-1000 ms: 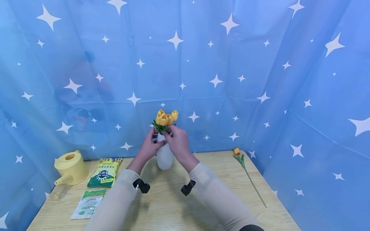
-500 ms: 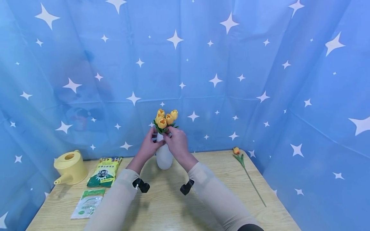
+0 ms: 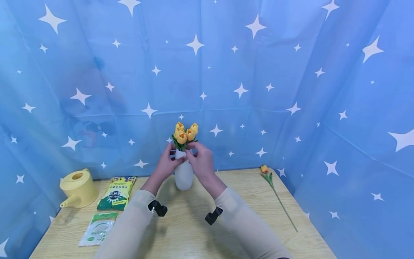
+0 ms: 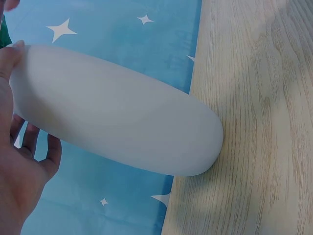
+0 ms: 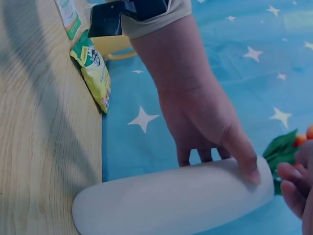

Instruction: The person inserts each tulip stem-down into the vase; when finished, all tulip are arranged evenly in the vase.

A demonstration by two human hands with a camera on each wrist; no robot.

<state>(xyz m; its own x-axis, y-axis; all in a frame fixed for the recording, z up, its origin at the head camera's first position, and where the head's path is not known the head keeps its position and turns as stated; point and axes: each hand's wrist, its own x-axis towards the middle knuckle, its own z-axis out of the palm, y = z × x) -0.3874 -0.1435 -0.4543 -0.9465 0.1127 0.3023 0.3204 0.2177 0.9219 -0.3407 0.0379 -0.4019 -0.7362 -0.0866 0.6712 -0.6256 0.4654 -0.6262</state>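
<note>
A white vase [image 3: 184, 176] stands upright on the wooden table near the backdrop. Several yellow-orange tulips [image 3: 182, 137] with green leaves rise from its mouth; their stems inside are hidden. My left hand [image 3: 166, 164] grips the vase around its neck, the thumb on the near side, as the right wrist view of the vase [image 5: 166, 200] also shows. Beside the leaves [image 5: 281, 152], just right of the vase mouth, is my right hand [image 3: 203, 162]. Its thumb and forefinger are spread apart, with no stem visibly pinched between them.
A single tulip [image 3: 278, 196] lies on the table's right side. At the left are a pale yellow watering can [image 3: 81, 190], a yellow-green packet [image 3: 116, 194] and a smaller white-green packet [image 3: 98, 229]. A blue star-patterned curtain [image 3: 226, 72] hangs behind the table.
The tulip heads have shifted and spread apart in the vase. My right hand's thumb and forefinger have parted at the leaves, and the hand has drawn slightly right. The left hand stays on the vase.
</note>
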